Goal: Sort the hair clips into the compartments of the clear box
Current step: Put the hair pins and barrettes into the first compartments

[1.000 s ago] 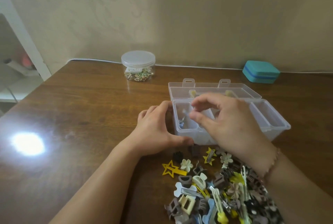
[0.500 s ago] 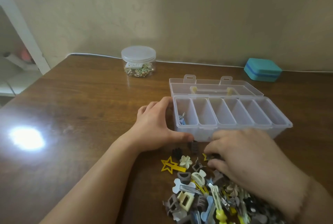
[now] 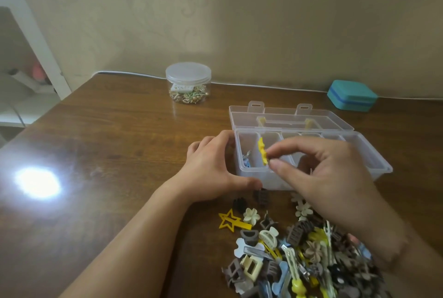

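1. Two hands work at the clear box [image 3: 374, 154] on a wooden table [image 3: 115, 144]. At far left the left hand [image 3: 211, 173] cups the box's left end, fingers curved against its side wall and thumb along the front, steadying it.

2. Just right of that hand, the first compartment [image 3: 247, 151] already holds a small bluish clip [image 3: 247, 162]; the neighbouring compartments look empty, though the right hand hides part of them.

3. Next, a yellow clip [image 3: 263, 155] hangs over the divider between the first and second compartments. Its long axis runs nearly vertical, top tilted slightly left, lower end toward the front wall.

4. The right hand [image 3: 326, 178] pinches that clip's lower end between thumb and forefinger, the clip jutting left of the fingertips. This hand, not the left, is placed to make the drop.

5. The coming move appears to turn on which side of the divider the clip falls: a small shift decides it.

6. In the foreground the pile [image 3: 299, 257] of unsorted clips lies in front of the box, largely under the right forearm. Most of the sorting remains.
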A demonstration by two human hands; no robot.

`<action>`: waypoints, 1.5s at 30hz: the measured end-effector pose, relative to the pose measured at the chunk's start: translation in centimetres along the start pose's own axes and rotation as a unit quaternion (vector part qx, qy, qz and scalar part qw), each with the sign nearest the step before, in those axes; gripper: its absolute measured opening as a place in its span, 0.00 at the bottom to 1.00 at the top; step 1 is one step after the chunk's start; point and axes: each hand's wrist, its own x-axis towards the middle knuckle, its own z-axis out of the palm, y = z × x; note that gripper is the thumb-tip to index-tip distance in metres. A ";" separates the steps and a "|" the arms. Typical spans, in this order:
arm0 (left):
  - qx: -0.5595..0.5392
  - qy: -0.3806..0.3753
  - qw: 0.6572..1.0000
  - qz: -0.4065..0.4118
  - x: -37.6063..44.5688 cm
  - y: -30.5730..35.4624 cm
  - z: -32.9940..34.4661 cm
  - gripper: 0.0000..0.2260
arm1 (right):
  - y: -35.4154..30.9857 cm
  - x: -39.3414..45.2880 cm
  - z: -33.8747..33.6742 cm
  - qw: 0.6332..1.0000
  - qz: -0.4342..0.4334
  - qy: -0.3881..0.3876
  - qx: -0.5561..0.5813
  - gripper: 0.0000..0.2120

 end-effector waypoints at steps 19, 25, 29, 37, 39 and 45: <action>0.008 0.001 1.000 -0.004 0.1 0.0 0.1 0.40 | -2.1 -1.5 3.8 0.913 -0.149 -0.251 -0.285 0.07; 0.006 -0.001 1.000 -0.004 0.1 0.0 0.1 0.39 | -2.3 -1.5 3.2 0.943 -0.111 -0.229 -0.214 0.09; -0.002 -0.003 1.000 -0.004 0.0 0.0 0.0 0.40 | -2.2 -0.9 2.3 0.950 -0.058 -0.275 -0.134 0.09; 0.002 -0.013 1.000 -0.001 0.0 0.1 -0.4 0.40 | -1.3 1.6 0.9 0.992 0.059 0.026 0.108 0.08; 0.005 -0.009 1.000 -0.001 0.0 0.1 -0.3 0.40 | -0.6 2.4 1.7 0.990 0.072 0.092 0.074 0.09; -0.003 -0.010 1.000 0.002 0.0 0.0 -0.3 0.40 | -0.3 2.1 0.9 0.990 0.067 0.108 0.053 0.08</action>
